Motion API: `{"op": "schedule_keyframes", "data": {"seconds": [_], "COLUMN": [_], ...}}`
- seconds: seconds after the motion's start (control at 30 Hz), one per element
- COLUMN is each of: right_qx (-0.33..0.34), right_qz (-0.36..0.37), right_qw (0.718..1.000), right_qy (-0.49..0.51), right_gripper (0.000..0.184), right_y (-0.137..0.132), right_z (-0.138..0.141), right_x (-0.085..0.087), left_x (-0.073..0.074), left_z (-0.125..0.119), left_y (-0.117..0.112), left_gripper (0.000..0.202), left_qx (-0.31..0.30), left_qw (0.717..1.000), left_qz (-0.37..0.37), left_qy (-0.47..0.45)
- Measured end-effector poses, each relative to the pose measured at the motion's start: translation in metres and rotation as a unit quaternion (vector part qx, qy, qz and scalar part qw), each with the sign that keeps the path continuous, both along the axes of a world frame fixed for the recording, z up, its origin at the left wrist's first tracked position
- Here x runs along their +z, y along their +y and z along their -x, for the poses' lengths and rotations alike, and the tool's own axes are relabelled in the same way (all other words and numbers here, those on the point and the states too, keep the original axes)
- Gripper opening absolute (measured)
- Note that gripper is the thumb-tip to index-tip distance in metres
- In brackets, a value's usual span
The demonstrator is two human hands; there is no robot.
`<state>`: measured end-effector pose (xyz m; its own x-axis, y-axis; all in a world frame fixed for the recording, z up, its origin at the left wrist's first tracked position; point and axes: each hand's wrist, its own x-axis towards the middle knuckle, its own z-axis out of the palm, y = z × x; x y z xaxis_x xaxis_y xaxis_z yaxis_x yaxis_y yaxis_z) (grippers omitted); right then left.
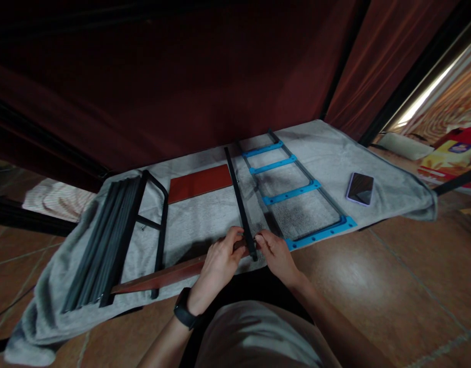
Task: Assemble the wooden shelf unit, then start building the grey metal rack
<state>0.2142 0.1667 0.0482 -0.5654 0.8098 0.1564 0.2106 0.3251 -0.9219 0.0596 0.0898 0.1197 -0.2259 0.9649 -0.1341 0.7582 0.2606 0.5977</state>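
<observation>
At lower centre, we have our left hand (219,255) closed on the right end of a reddish-brown board (162,278), where it meets the lower end of a black bar (237,197). Our right hand (275,251) bends its fingertips to the bar's other side; we cannot tell whether they grip anything. The bar slants up to mid-frame across a grey blanket (319,143), between an orange-red panel (200,184) and blue crosspieces (292,191). Toward the right, we see a phone (360,189).
</observation>
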Motion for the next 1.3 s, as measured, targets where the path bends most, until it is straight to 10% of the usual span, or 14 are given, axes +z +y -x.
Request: {"op": "schedule_keyframes", "data": {"seconds": [1.3], "right_qx": [0.005], "right_qz": [0.039], "right_qw": [0.998], "right_qy": [-0.051], "right_gripper": [0.036], "right_y": [-0.002], "right_z": [0.002], "right_x": [-0.007], "left_x": [-0.007], "left_z": [0.004], "left_y": [0.001], "left_gripper": [0.054], "left_qx": [-0.093], "left_qw": [0.995], "left_qz": [-0.015], "left_qy": [0.037]}}
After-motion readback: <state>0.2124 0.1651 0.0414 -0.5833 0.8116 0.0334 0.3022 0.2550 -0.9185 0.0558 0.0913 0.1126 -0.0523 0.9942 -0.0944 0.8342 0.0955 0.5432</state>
